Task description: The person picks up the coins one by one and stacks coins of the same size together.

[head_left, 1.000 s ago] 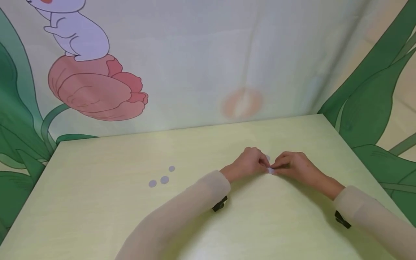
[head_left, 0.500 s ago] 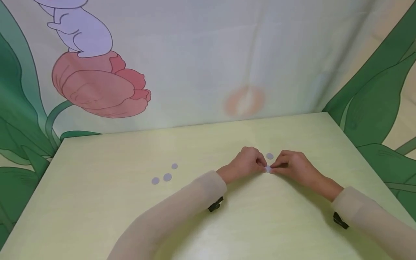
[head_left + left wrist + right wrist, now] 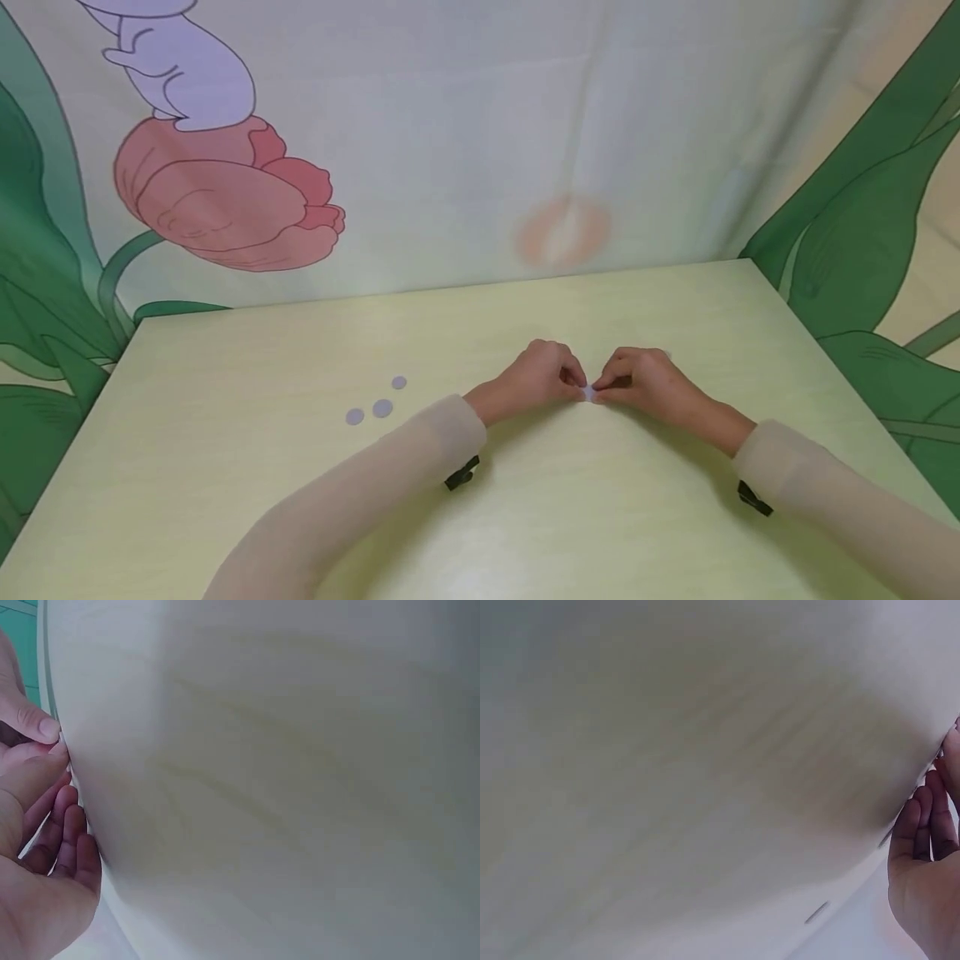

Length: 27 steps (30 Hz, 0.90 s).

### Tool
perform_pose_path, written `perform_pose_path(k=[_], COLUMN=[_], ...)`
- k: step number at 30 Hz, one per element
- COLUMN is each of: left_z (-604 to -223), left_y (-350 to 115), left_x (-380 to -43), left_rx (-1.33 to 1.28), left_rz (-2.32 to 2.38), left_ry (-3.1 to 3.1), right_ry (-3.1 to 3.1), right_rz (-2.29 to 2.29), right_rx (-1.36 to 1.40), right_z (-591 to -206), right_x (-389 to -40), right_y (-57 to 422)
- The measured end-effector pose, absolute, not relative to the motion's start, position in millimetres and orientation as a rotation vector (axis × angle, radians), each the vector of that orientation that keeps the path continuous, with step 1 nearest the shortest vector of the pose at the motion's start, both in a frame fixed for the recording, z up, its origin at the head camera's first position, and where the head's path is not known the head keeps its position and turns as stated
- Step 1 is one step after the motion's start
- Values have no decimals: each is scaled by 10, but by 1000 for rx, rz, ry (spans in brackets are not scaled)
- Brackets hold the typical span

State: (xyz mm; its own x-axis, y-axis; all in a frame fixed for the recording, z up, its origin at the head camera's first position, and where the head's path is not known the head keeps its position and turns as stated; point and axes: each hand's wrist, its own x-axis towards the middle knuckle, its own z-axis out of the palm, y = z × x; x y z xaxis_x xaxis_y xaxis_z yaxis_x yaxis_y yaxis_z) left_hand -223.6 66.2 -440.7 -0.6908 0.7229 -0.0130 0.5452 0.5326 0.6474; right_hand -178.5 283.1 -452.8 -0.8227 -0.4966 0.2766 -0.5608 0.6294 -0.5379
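In the head view a small pale lilac disc [image 3: 588, 393] lies between the fingertips of both hands, right of the table's middle. My left hand [image 3: 536, 375] pinches its left side with thumb and forefinger, and my right hand [image 3: 651, 385] pinches the right side. Fingers cover much of the disc. The left wrist view has the left hand [image 3: 49, 892] with its fingertips meeting those of the other hand at the table surface. Curved fingers of the right hand [image 3: 926, 877] show at the edge of the right wrist view.
Three similar discs [image 3: 382, 408] lie in a loose group to the left on the pale table [image 3: 247, 500]. A pale edge peeks from behind the right hand. Two flat pieces [image 3: 817, 913] appear edge-on in the right wrist view. A printed curtain [image 3: 450, 150] hangs behind.
Both hands have moved left together along the table with the disc between their fingertips. The disc seen behind them before is now covered by the right hand. The left group stays put.
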Motion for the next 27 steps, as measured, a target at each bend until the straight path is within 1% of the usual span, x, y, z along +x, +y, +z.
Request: perform_pose_path(k=[13,19,27], left_z=[-4418,-4406,-4403], left_y=[350,261,136], left_x=[-2132,-2087,-2037], left_rx=[1108,1047,997], left_rz=[854,870,928], left_ry=[2617,2638,2622], right_ry=[-2762,-2742,-2795], right_rz=[1012,1000,1000], right_rx=[919,974,1002], right_z=[-4538,-4561,-4498], right_x=[-1846,-1876,-1871], right_y=[2496,2422,2284])
